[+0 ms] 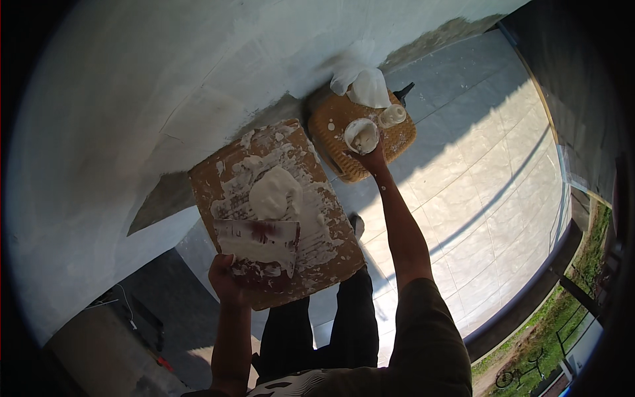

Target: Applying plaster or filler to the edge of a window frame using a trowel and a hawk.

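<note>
My left hand (225,278) is closed on the near left edge of a square brown board (345,248), its thumb on top. White paste is smeared over the board, with a thick mound of paste (276,193) near the middle. A wide flat scraper blade (258,239) lies across the board beside that hand; its handle cannot be made out. My right hand (372,160) reaches out and grips a small white bowl (362,136) with paste inside, over an orange-brown stool (334,159). A whitish translucent cup (392,116) and a crumpled white bag (369,88) are on the stool.
A grey plastered wall (132,112) rises along the left and far side, with darker unfinished patches near its base. Tiled floor (476,192) stretches right, partly sunlit. Beyond the floor's edge is grass (539,344). My legs (354,317) stand below the board.
</note>
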`<control>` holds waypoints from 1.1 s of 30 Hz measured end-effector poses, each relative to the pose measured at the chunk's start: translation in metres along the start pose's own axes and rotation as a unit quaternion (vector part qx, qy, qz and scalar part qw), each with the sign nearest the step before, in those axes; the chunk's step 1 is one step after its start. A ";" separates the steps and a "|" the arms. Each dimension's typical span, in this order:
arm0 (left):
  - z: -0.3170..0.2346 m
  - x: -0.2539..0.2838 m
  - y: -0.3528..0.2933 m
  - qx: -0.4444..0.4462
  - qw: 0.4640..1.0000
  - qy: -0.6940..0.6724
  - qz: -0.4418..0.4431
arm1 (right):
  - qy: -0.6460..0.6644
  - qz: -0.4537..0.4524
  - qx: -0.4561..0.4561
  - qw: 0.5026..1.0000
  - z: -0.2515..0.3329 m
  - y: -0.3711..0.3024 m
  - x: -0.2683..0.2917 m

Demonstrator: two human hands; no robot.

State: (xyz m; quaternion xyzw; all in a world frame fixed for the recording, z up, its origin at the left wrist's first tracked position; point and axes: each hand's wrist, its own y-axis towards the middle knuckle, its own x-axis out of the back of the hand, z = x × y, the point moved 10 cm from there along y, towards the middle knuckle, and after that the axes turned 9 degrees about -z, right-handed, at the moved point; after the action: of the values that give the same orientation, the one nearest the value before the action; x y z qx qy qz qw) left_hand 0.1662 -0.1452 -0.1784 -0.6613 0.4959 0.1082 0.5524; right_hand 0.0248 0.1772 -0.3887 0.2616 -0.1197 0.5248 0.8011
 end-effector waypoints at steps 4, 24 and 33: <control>0.002 0.000 0.006 -0.015 1.000 0.012 -0.012 | 0.108 -0.031 -0.097 0.989 -0.006 0.001 0.001; 0.014 0.020 0.018 0.020 0.999 0.024 -0.023 | 0.033 -0.126 -0.075 0.989 0.003 0.023 0.010; 0.012 0.010 0.012 0.004 0.999 0.030 -0.023 | 0.080 -0.085 -0.095 0.989 0.008 0.019 0.007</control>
State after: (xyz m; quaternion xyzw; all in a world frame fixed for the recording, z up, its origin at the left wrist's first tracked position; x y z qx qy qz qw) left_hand 0.1661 -0.1393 -0.1972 -0.6733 0.4972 0.0730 0.5424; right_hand 0.0109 0.1843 -0.3729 0.1503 -0.0817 0.4599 0.8713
